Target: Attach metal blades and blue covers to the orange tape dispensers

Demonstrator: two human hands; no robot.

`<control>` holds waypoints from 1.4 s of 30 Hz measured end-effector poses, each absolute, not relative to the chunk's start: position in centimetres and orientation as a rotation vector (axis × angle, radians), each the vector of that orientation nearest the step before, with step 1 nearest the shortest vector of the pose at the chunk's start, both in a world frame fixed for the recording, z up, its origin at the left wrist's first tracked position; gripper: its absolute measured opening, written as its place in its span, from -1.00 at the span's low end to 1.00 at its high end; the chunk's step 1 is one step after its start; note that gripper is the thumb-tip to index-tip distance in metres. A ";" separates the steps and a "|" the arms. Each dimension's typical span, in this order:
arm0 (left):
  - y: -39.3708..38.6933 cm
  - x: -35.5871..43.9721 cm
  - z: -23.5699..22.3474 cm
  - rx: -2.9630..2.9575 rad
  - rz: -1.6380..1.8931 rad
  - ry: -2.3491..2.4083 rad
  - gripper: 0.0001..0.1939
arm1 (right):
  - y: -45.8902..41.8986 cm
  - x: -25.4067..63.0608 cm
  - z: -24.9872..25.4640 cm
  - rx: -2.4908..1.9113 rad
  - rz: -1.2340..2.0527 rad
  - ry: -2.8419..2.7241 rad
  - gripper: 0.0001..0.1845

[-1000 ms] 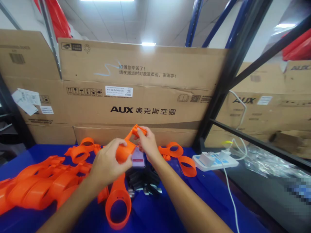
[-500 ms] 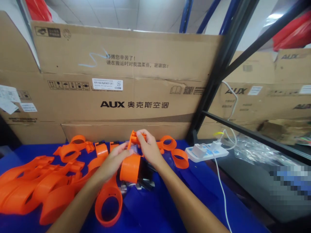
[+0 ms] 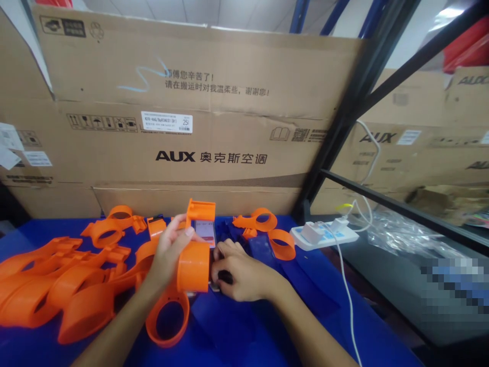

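My left hand (image 3: pixel 170 250) is closed around an orange plastic bracket (image 3: pixel 194 267), which has a wide ring at its lower end and a small clip-like head on top. Beside that ring, my right hand (image 3: pixel 244 272) is low over the table with its fingers curled inward. Something dark shows at its fingertips, but what they grip is hidden. Behind the bracket a phone (image 3: pixel 206 229) with a lit screen is partly covered. Another orange ring part (image 3: pixel 168 318) lies just below my left hand.
Several orange brackets (image 3: pixel 87 285) are heaped on the blue table cover (image 3: pixel 225 339) at left. More orange rings (image 3: pixel 281 244) lie at right, near a white power strip (image 3: pixel 324 234) with a trailing cable. A large cardboard box (image 3: pixel 206 102) stands behind, beside a black rack post (image 3: pixel 344 122).
My right hand has left the bracket's top and come down to the dark things right of its ring. My left hand still holds the bracket, now slightly further left. The view has shifted slightly.
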State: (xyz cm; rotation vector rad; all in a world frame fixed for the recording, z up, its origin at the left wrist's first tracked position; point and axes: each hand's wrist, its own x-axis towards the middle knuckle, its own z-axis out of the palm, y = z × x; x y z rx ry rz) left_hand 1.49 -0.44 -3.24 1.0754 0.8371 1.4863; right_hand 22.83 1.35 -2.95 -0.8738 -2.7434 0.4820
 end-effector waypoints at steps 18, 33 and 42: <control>-0.8 1.7 -2.9 1.128 1.497 0.878 -0.58 | 1.2 23.1 -3.7 -0.922 0.500 -2.808 -0.82; -0.8 1.7 -2.6 1.109 1.499 0.875 -0.58 | 1.3 22.7 -3.9 -0.866 0.438 -2.796 -0.82; -0.7 1.8 -2.5 1.132 1.497 0.878 -0.63 | 1.5 22.5 -4.1 -0.803 0.495 -2.817 -0.76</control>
